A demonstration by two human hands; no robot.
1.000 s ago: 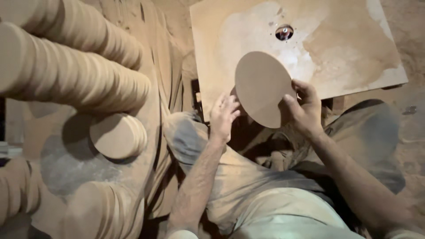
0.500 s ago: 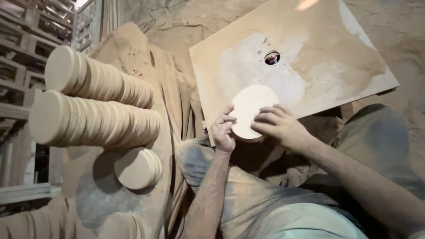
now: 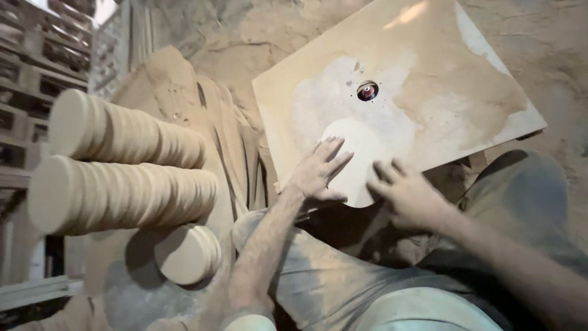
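A pale round wooden disc point(image 3: 358, 156) lies flat on a dusty square board point(image 3: 441, 116), overhanging its near edge. My left hand point(image 3: 318, 171) presses on the disc's left side with fingers spread. My right hand point(image 3: 407, 196) rests on the disc's lower right rim, fingers apart. A small round cutter bit point(image 3: 367, 91) pokes through a hole in the board, just beyond the disc.
Two long rows of stacked wooden discs point(image 3: 122, 165) lie on their sides at left, with a shorter stack point(image 3: 187, 254) below them. Sawdust heaps point(image 3: 184, 98) cover the ground. Wooden pallets point(image 3: 24, 73) stand at far left. My dusty trousers point(image 3: 343, 288) fill the bottom.
The disc went from held up and tilted in both hands to lying flat on the board near the bit. Both hands now press on top of it.
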